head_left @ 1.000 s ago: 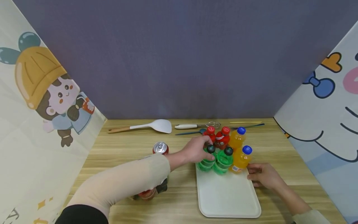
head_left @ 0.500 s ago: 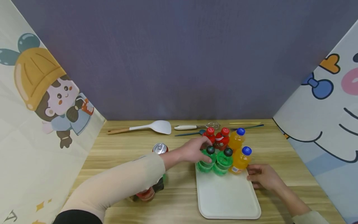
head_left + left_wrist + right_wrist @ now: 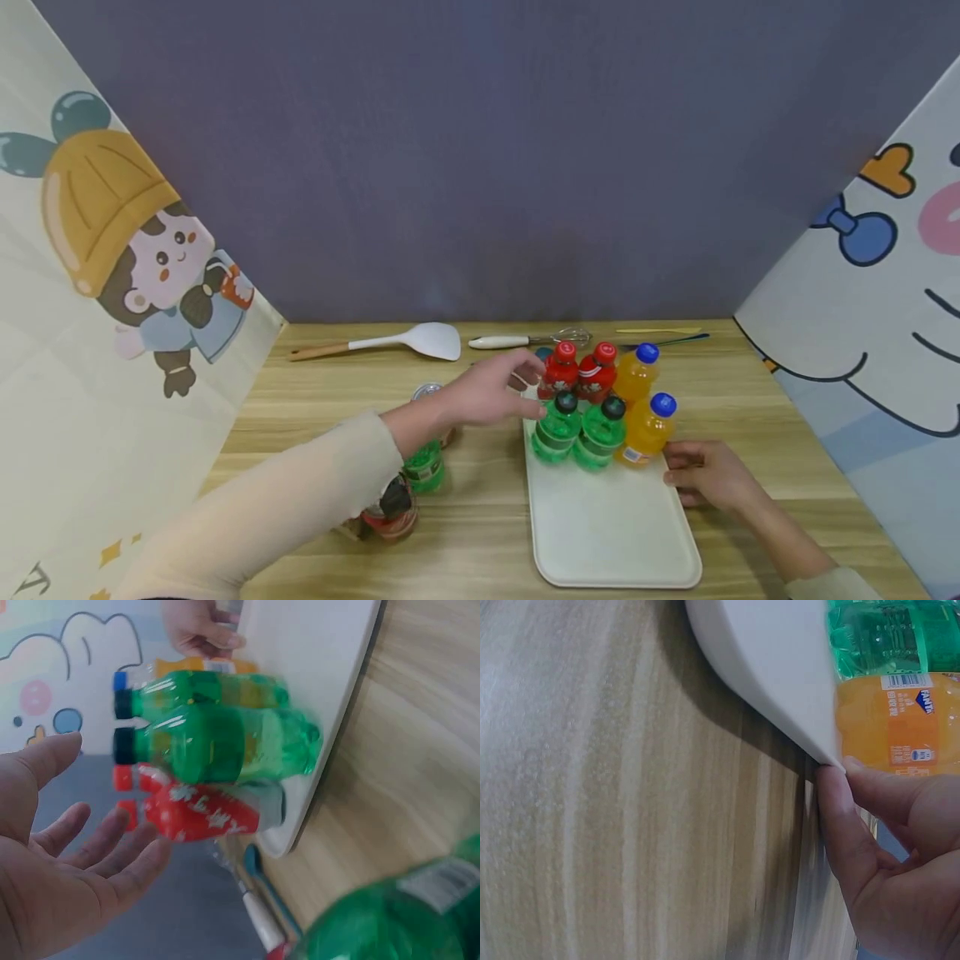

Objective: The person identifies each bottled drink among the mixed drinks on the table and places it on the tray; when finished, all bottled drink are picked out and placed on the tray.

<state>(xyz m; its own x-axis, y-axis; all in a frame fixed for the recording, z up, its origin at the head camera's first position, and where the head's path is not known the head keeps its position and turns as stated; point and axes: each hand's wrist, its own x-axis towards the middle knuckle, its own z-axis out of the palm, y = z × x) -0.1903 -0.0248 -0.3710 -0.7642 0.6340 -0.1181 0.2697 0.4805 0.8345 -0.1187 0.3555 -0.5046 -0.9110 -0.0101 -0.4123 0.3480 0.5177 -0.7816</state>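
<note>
A white tray [image 3: 615,533] lies on the wooden table with small bottles packed at its far end: two red [image 3: 579,372], two orange [image 3: 647,429] and two green [image 3: 577,432]. My left hand [image 3: 491,392] hovers just left of the green and red bottles, fingers spread, holding nothing; the left wrist view shows its bare palm [image 3: 67,885] facing the green bottles [image 3: 217,746] and a red bottle [image 3: 202,814]. My right hand [image 3: 705,475] grips the tray's right rim beside the near orange bottle; its thumb [image 3: 840,802] presses the tray's edge [image 3: 772,667] under the orange bottle [image 3: 892,724].
Left of the tray stand another green bottle [image 3: 425,467], a dark-capped red bottle [image 3: 390,510] and a drink can [image 3: 427,390], partly behind my left arm. A white spatula [image 3: 408,339], a whisk [image 3: 525,338] and thin utensils lie along the back wall. Cartoon panels close both sides.
My left hand has let go of the left green bottle and drawn back to the left, fingers spreading. The right hand has stayed on the tray's rim.
</note>
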